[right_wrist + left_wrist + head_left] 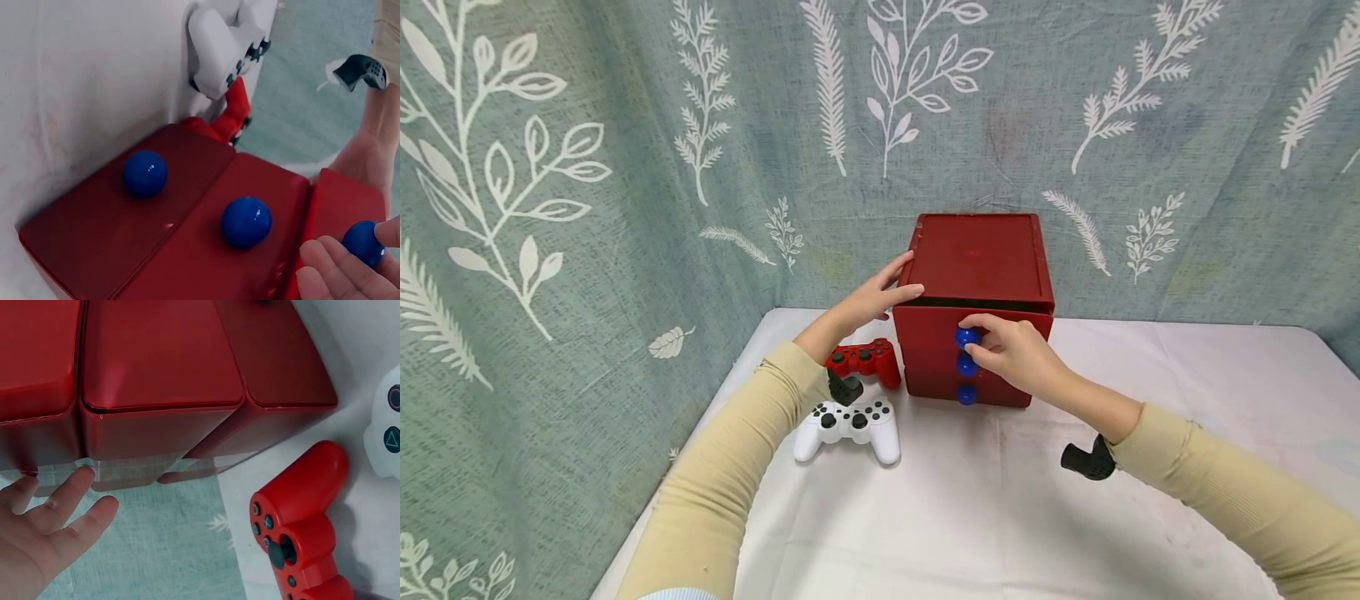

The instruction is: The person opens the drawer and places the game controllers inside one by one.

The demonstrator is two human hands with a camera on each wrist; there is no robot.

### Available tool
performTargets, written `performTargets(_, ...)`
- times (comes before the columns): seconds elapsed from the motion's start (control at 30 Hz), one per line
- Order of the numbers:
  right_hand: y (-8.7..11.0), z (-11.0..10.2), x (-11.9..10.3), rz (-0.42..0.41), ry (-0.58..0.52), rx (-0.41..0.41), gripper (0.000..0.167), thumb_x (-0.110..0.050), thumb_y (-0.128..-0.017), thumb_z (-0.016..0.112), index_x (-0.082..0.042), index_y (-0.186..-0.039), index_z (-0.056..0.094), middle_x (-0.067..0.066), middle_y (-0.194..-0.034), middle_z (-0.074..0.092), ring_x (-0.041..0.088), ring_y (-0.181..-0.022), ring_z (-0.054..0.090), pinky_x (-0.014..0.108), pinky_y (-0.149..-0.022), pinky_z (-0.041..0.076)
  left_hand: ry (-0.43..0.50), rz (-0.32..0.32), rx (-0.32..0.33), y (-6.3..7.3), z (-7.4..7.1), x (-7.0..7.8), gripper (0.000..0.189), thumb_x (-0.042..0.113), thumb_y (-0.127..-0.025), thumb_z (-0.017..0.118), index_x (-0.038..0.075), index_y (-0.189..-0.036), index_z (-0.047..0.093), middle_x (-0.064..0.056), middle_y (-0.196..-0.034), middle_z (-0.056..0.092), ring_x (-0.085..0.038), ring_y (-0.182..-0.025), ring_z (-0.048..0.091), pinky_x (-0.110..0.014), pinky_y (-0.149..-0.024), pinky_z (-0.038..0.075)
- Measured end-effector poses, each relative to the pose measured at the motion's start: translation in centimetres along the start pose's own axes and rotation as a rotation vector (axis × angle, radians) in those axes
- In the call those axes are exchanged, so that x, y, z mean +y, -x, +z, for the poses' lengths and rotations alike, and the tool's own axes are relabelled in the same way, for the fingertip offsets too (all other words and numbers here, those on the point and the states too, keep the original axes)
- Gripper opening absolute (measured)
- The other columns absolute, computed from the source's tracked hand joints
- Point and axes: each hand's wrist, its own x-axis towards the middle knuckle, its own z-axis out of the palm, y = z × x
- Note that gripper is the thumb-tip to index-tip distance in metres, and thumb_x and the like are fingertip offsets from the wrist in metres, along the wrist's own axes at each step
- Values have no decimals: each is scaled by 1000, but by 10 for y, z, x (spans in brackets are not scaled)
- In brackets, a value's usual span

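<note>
Red drawer box [977,254] on white table [970,517]; white controller [847,433] left of it, red controller [868,363] farther back, partly masked by left sleeve [737,450]. Left hand [868,302] spread beside box; right hand [1017,354] pinches blue top knob [966,337]. Dark gap above top drawer [928,323].

**Leafy curtain [1030,167] backs white table [970,517]!**

Grey-green fabric sweeps right across the back and down the left side, white sprigs [827,83] all over it! Below, pale covering, faintly creased, the far right corner rounded, soft shadows under even light.
</note>
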Motion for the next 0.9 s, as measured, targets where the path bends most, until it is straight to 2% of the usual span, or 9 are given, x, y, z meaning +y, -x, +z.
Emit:
performTargets(0.27, -6, -3, 2, 6, 45, 4, 30, -8, -85, 62, -3, -115, 58, 9, -80, 69, 15, -68, 65, 25, -58, 50, -11, 1, -12, -1, -1, -1, 68, 49, -87, 51, 49, -142, 10, 4, -152, 13, -24, -132, 31, -52, -91, 35)
performTargets(0.47, -9, -4, 3, 18, 47, 6, 31, -8, -85, 63, -3, -115, 58, 9, -79, 69, 17, -68, 65, 29, -61, 52, -22, 0, -17, 0, -1, 1, 68, 49, -88, 51, 47, -143, 10, 4, -151, 17, -22, -130, 34, -47, -86, 37)
performTargets(0.63, -10, -4, 5, 32, 55, 15, 32, -8, -85, 63, -4, -116, 58, 8, -79, 69, 16, -68, 64, 29, -61, 53, -15, -6, -13, 2, 0, 2, 69, 49, -87, 52, 47, -143, 10, 5, -150, 19, -22, -130, 34, -49, -88, 36)
performTargets(0.9, -14, -8, 8, 52, 16, -29, 32, -9, -87, 61, -4, -118, 57, 12, -79, 69, 22, -69, 65, 26, -58, 50, -11, -1, -11, 2, 0, 2, 69, 47, -88, 51, 46, -143, 10, 3, -151, 17, -23, -131, 33, -50, -90, 36)
